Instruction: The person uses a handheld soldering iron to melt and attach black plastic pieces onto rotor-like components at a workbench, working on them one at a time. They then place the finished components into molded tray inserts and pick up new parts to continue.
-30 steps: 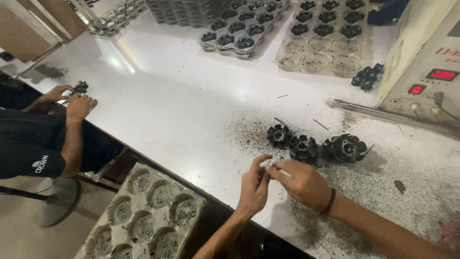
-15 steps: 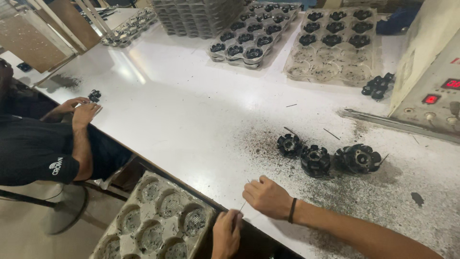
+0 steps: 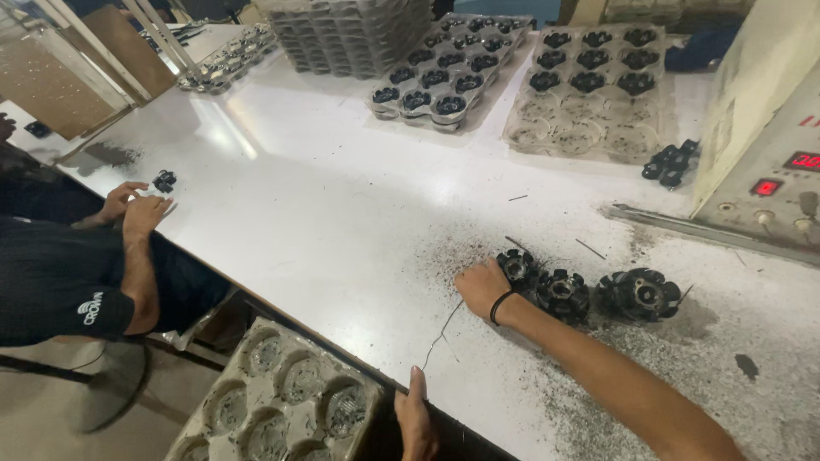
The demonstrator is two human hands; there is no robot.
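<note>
My right hand [image 3: 481, 287] is closed in a fist on the white table [image 3: 325, 213], touching the leftmost of three black round ribbed parts [image 3: 518, 266], [image 3: 562, 294], [image 3: 641, 293] that lie in a row. A thin dark wire [image 3: 442, 333] runs from that fist down to my left hand [image 3: 416, 418]. The left hand sits at the table's near edge with its thumb up, pinching the wire's lower end; its fingers are hidden below the edge.
Dark grit lies around the parts. Clear trays [image 3: 444, 72], [image 3: 589, 94] with black parts and a tray stack [image 3: 350, 34] stand at the back. A control box [image 3: 769, 154] is at right. A co-worker's hands [image 3: 137, 209] rest at left. An empty tray [image 3: 282, 401] sits below.
My hands were together by the parts. The left hand has dropped to the table's edge, and the wire is now stretched between the hands. The right fist has moved up against the leftmost part.
</note>
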